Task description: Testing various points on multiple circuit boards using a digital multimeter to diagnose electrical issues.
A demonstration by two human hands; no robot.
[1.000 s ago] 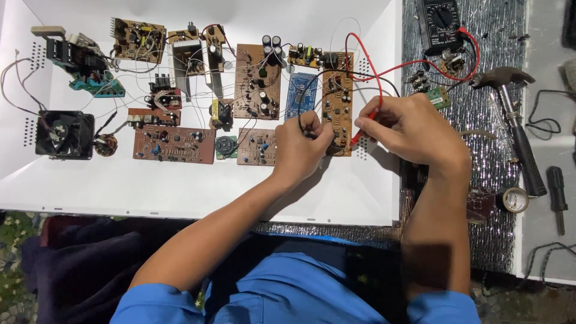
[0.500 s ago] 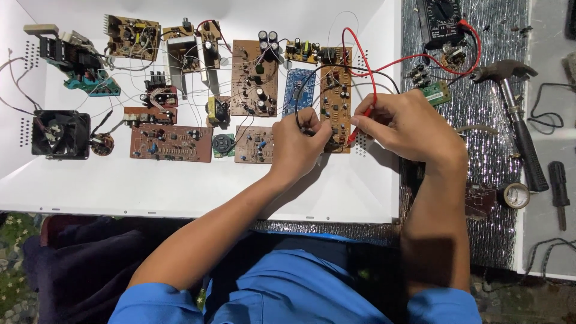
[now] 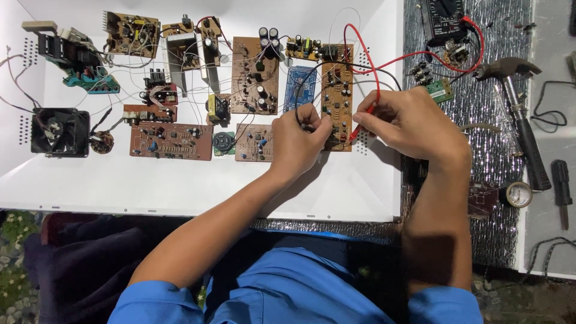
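My left hand (image 3: 298,141) grips a black test probe and presses its tip on a long brown circuit board (image 3: 337,90) lying on a white panel (image 3: 180,180). My right hand (image 3: 411,123) pinches a red test probe (image 3: 360,124) against the same board's lower right edge. Red and black leads (image 3: 366,57) loop up from the probes to a black multimeter (image 3: 443,21) at the top right.
Several other circuit boards (image 3: 255,75), a blue board (image 3: 298,84), a black fan (image 3: 60,132) and loose wires lie on the white panel. A hammer (image 3: 519,114), a tape roll (image 3: 518,194) and a screwdriver (image 3: 561,189) rest on the foil mat at right.
Both hands have stayed on the brown board; the probe tips shifted slightly along it. The camera view moved a little.
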